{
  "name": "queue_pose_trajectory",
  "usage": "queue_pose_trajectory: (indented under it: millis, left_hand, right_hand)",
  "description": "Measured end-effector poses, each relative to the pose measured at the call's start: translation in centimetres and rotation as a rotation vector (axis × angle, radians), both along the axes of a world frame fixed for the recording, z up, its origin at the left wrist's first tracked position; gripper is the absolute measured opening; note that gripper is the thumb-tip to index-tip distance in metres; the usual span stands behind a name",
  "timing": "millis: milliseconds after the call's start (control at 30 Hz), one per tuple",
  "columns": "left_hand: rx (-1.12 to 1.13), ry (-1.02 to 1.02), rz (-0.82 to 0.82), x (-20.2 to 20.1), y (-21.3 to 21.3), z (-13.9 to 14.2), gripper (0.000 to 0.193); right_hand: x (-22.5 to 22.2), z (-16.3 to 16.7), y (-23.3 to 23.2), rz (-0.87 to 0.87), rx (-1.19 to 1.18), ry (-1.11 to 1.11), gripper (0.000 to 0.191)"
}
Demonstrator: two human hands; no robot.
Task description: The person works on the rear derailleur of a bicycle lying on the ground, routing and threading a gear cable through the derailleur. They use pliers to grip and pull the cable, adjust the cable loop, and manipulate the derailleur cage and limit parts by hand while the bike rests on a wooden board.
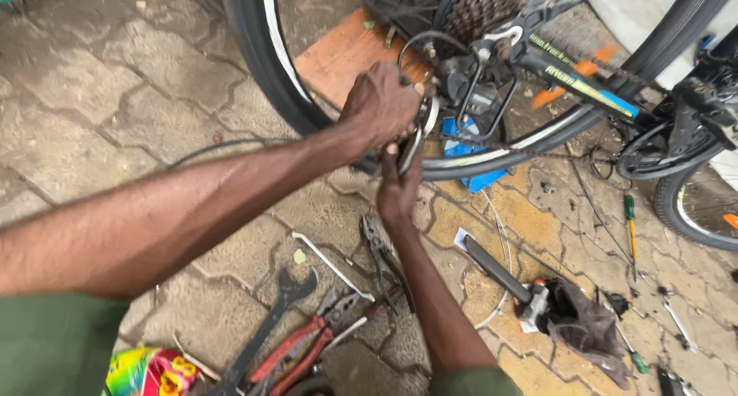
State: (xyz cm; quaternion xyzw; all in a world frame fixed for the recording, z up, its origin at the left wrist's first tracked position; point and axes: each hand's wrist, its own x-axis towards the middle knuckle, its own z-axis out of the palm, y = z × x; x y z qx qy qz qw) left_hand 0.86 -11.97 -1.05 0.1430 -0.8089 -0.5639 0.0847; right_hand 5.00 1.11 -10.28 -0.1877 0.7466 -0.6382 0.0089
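**Both hands close in at a bicycle's rear derailleur**

A person's left hand [382, 104] is closed in a fist around a bright metal part, apparently a ring spanner [415, 138], just left of the rear derailleur [480, 96], below the cassette [484, 8]. The right hand [398, 188] reaches up from beneath, fingers pinching the tool's lower end. The tool's long axis runs nearly upright, so the left hand sits above and nearer the derailleur, the right directly under it. The rear tyre [257, 50] curves behind the wrists. Pliers [380, 250], a flat spanner [273, 319] and red-handled cutters [304, 350] lie on the paving near the right forearm.
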Motion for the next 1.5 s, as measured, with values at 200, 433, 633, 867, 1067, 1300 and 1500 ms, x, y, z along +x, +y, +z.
queue_pose_trajectory:
  millis: [200,433,633,867,1067,1300,1500]
  left_hand:
    - [0.174,-0.121,0.006,0.7,-0.1,1.1,0.023]
    - [0.2,-0.084,-0.03,2.1,0.2,3.6,0.026]
    - [0.277,-0.057,-0.031,2.2,0.7,3.4,0.025]
    - [0.247,-0.064,-0.046,1.7,0.6,3.1,0.025]
    - [0.179,-0.043,0.029,1.6,1.3,2.6,0.027]
    - [0.097,-0.137,-0.01,1.5,1.2,2.6,0.031]
    - [-0.072,-0.059,0.094,1.7,1.1,2.7,0.034]
  right_hand:
    - [1.5,-0.6,-1.3,0.05,-0.21,-0.094,0.055]
    - [3.9,11.0,5.8,0.076,0.278,-0.465,0.042]
    - [2.5,18.0,6.0,0.119,0.262,-0.706,0.034]
    - [2.1,19.0,6.0,0.167,0.261,-0.819,0.032]
    - [0.8,18.6,5.8,0.163,0.395,-0.789,0.039]
    - [0.5,18.8,6.3,0.205,0.381,-0.856,0.038]
    - [2.8,16.1,4.0,0.037,0.418,-0.687,0.037]
